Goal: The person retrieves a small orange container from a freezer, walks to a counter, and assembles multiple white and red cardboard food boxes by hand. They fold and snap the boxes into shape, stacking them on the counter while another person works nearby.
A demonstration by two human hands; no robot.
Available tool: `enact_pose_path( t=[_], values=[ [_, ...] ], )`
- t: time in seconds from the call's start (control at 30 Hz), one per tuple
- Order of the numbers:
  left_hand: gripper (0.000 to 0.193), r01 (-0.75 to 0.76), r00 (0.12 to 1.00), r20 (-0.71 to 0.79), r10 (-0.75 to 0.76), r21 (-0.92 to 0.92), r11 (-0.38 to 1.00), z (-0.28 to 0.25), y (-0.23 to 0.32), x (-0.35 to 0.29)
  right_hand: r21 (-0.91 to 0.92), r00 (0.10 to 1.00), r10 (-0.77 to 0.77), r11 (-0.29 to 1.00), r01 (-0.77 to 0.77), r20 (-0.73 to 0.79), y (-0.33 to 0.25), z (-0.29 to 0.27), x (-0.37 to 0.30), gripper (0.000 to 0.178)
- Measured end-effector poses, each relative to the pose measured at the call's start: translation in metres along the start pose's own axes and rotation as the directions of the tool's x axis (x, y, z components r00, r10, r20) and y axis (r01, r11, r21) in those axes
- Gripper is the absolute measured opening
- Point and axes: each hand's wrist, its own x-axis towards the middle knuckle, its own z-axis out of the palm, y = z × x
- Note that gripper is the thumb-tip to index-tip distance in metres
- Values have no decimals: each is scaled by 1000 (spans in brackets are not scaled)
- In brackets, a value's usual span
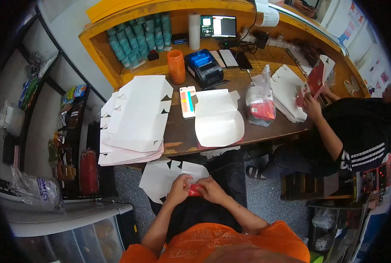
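Note:
Over my lap lies a flat cardboard box blank (158,177), white inside and red outside. My left hand (180,188) closes on its near edge, fingers bent. My right hand (209,190) grips the same edge just beside it, where a red flap is turned up between the two hands. On the table ahead stands a folded box (219,128), white inside, its lid open. To the left is a stack of white box blanks (138,114) that reaches past the table's front edge.
A phone (187,101), an orange jar (176,66) and a small black printer (203,68) stand behind the open box. Right of it sits a plastic-bagged red package (262,107). A co-worker (348,127) at the right holds a red box (316,79) beside more blanks (287,92).

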Motion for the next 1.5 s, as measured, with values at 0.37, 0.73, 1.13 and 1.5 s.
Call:
enact_pose_path(
  t=[0.37,0.73,1.13,1.5],
  values=[
    [28,-32,999,39,31,26,999,4,-12,30,63,890,88,996,-66,-447,-60,-59,28,49],
    [28,40,989,145,-24,-106,994,27,-75,45,-76,730,128,968,-239,-672,-35,-138,46,14],
    [27,-6,981,193,14,-41,999,37,-90,55,-204,734,-107,978,-43,-670,-77,-175,108,20],
    [51,-31,975,223,4,117,993,26,-82,53,36,916,-183,977,210,-356,-116,-80,199,41]
  ],
)
